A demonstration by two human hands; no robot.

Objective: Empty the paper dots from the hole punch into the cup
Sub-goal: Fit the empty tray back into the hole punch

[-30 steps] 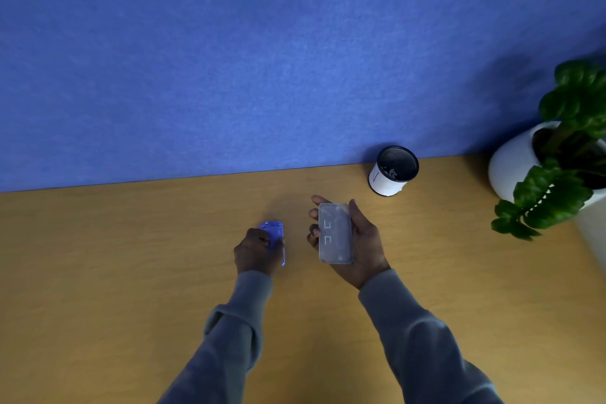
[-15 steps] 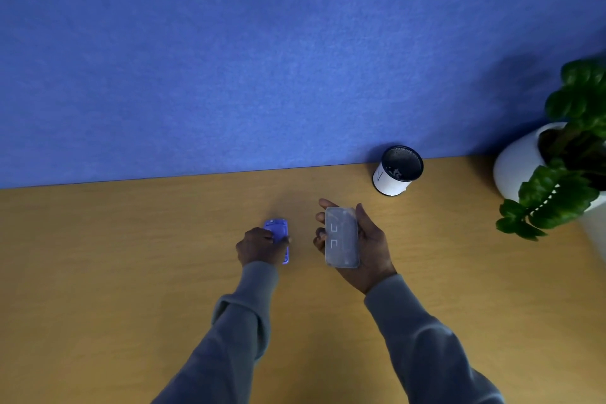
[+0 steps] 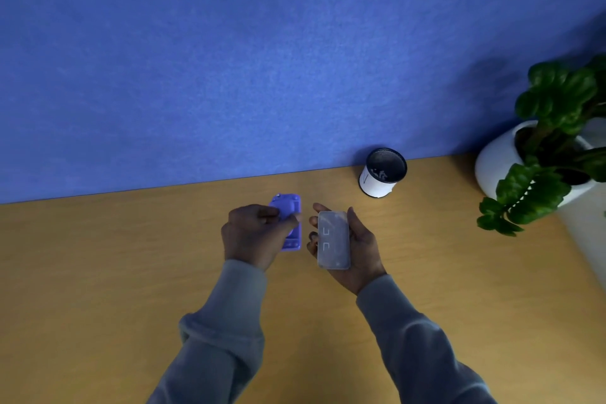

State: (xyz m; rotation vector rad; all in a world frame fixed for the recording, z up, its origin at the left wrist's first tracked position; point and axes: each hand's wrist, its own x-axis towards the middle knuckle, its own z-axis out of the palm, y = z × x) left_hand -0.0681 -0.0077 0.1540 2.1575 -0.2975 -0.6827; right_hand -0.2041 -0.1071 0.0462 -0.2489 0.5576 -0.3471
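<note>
My left hand (image 3: 254,234) grips the purple plastic hole punch body (image 3: 288,221) just above the wooden desk (image 3: 98,272), underside turned up — likely ready for its base. My right hand (image 3: 352,244) cradles the frosted clear dot tray (image 3: 333,239) flat in a cupped palm, fingers curled round its edges. The white cup with the dark inside (image 3: 382,174) stands farther right by the blue wall — specks show inside.
</note>
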